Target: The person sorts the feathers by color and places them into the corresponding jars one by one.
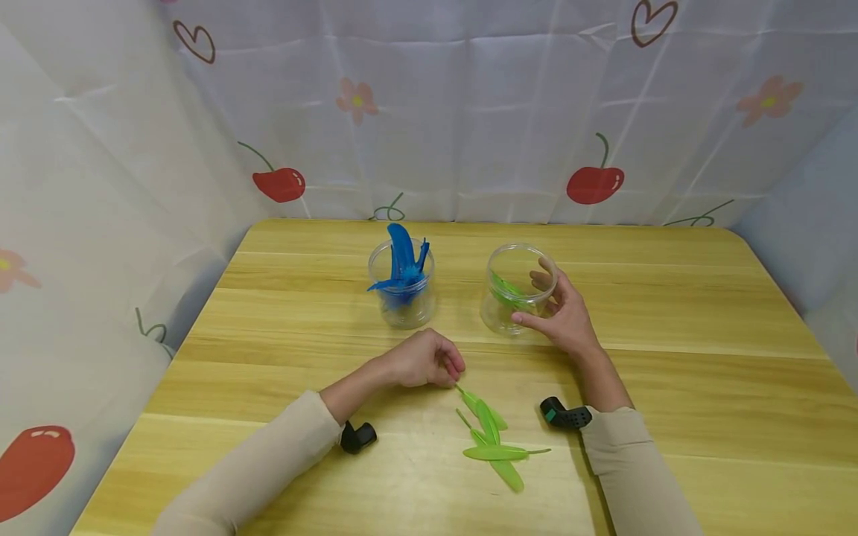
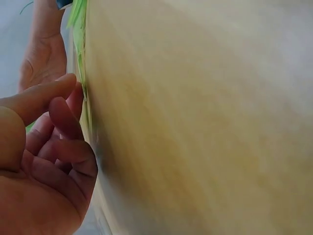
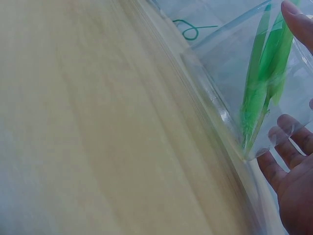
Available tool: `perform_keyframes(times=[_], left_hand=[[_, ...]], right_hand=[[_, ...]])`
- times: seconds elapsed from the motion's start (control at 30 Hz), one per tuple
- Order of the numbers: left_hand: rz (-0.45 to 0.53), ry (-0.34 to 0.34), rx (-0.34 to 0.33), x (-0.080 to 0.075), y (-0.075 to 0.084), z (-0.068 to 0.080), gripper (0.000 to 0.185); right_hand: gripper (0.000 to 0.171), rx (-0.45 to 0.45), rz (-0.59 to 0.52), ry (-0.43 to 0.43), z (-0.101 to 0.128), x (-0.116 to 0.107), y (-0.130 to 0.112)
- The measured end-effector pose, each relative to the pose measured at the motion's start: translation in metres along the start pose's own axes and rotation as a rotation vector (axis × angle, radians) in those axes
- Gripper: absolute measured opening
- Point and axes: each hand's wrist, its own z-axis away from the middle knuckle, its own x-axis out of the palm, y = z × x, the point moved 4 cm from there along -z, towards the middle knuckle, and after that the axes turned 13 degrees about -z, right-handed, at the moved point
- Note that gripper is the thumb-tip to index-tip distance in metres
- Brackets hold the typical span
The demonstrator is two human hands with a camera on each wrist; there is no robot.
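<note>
Bent fingers of my left hand (image 1: 422, 360) hover low over the table at the quill end of a light-green feather (image 1: 485, 411). I cannot tell whether the thumb and index finger pinch that quill. Several more green feathers (image 1: 507, 474) overlap in a loose pile just nearer to me. With thumb and spread fingers around its side, my right hand (image 1: 570, 316) holds a clear round jar (image 1: 498, 318), open at the top. Inside that jar, green feathers (image 3: 264, 78) lean against the wall in the right wrist view.
A second clear jar (image 1: 407, 320) stands to the left, with blue feathers (image 1: 402, 260) sticking out of its mouth. Both jars sit toward the back of the wood-grain table (image 1: 704, 320). A white curtain (image 1: 456, 112) with cherries and flowers hangs behind.
</note>
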Motion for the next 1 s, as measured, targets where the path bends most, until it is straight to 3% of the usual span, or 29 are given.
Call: perform_keyframes(times=[0.33,1.0], left_hand=[[-0.256,0.025,0.054,-0.0002,0.0001,0.0001,0.012],[-0.456,-0.041,0.124,0.0014,0.0055,0.0042,0.006]], right_hand=[[0.096,0.005,-0.001,-0.001,0.0001,0.0007,-0.0006],[0.095,0.001,-0.006,-0.009,-0.0003,0.0001,0.0005]])
